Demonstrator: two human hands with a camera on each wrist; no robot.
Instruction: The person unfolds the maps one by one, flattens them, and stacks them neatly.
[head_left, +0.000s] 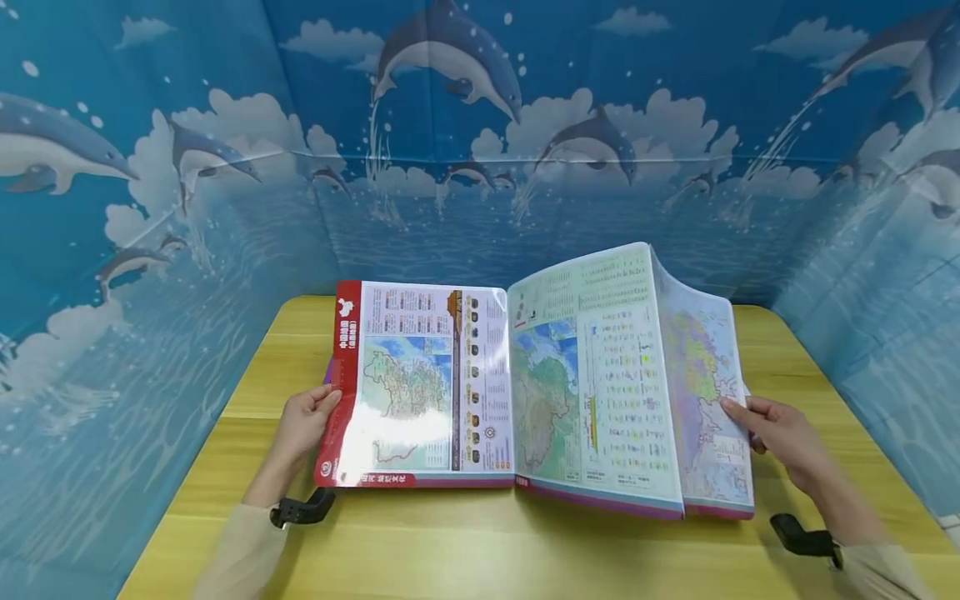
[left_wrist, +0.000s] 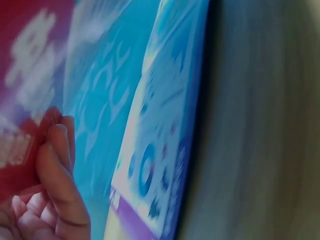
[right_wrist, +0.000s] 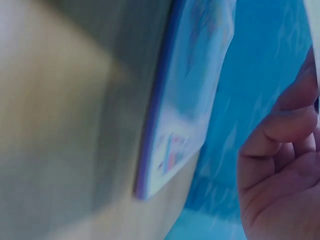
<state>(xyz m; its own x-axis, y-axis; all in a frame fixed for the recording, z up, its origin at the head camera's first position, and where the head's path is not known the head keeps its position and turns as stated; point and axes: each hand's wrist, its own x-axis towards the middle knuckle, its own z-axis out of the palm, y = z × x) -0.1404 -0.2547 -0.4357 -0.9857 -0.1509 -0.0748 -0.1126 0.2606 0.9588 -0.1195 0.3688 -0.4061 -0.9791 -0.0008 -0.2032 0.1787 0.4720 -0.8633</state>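
Observation:
A large laminated fold-out map (head_left: 405, 375) stands spread open between the two hands, printed with maps, tables and a red left margin. At that red edge, my left hand (head_left: 307, 421) pinches the sheet between thumb and fingers. In the left wrist view the fingers (left_wrist: 62, 185) hold the red margin apart from a printed layer (left_wrist: 155, 170) with a purple border. My right hand (head_left: 780, 429) grips the far right panel (head_left: 705, 400) by its outer edge, thumb on the front. The middle right panel (head_left: 600, 392) rises toward a raised fold.
The map lies over a yellow wood-grain table (head_left: 450, 546). Behind and at both sides hangs a blue curtain (head_left: 480, 225) printed with dolphins and clouds. Black straps with camera mounts, left (head_left: 303, 508) and right (head_left: 806, 537), sit at the wrists.

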